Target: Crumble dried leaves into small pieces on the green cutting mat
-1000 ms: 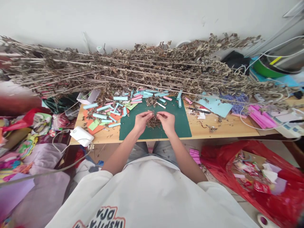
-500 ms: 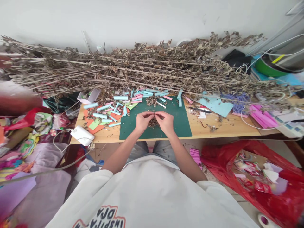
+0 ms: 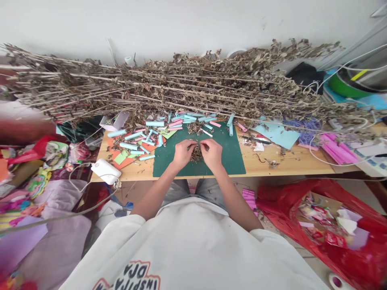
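Observation:
My left hand (image 3: 183,154) and my right hand (image 3: 212,153) are held close together over the green cutting mat (image 3: 166,161), a small gap between their fingertips. Both are closed in a pinch, with dark brown bits of dried leaves showing between thumb and fingers. Right below and between them lies a small heap of crumbled dried leaves (image 3: 196,154). Another small leaf heap (image 3: 193,128) sits farther back on the mat, beside a thin white paper roll (image 3: 207,133).
Rolled blue paper tubes (image 3: 128,146) and pink ones lie left and behind the mat. Long bundled dried stalks (image 3: 169,86) span the table's back. A white power bank (image 3: 105,172) with a cable rests at the left edge. A red bag (image 3: 281,201) stands lower right.
My hands have moved slightly apart; the fingertips met half a second ago and now have a gap between them. The leaf heap below shows more. The view has shifted a little.

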### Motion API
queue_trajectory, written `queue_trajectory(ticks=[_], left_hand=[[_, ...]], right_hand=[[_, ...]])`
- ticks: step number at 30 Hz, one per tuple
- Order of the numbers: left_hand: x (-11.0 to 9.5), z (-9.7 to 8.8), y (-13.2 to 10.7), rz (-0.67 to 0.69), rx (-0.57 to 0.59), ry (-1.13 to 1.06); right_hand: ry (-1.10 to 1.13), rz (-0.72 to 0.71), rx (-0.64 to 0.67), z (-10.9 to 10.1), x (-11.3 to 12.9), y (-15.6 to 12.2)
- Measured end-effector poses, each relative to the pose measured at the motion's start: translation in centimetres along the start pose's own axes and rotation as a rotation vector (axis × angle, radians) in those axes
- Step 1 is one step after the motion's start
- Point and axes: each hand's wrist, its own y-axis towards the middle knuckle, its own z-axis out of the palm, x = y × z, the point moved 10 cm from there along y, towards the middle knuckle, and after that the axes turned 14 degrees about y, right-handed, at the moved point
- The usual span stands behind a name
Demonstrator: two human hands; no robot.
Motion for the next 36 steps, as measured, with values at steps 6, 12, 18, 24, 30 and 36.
queue_trajectory(ticks=[6,12,18,24,30,36], left_hand=[[0.4,0.6,-1.1,0.145,0.091,0.115],[-0.5,0.4,-3.1,0.295,0.116,0.303],[1.1,2.7,-2.8,0.294,0.153,0.455],[1.0,1.1,-1.9,0.263,0.104,0.358],[2.4,0.9,-1.8,0.083,0.017,0.176],[2.7,0.2,0.1,0.070,-0.070,0.158]], right_hand=[[0.066,0.044,0.095,0.2,-2.1,-0.9],[-0.033,0.005,0.050,-0.6,-2.3,-1.8],[-0.008,-0.024,0.097,2.0,-2.2,-2.0],[0.121,0.059,-0.108,0.0,-3.9,-0.7],[0.174,0.071,0.025,2.2,-4.2,0.7],[0.187,0.156,-0.243,-3.6,-6.4,-0.2]])
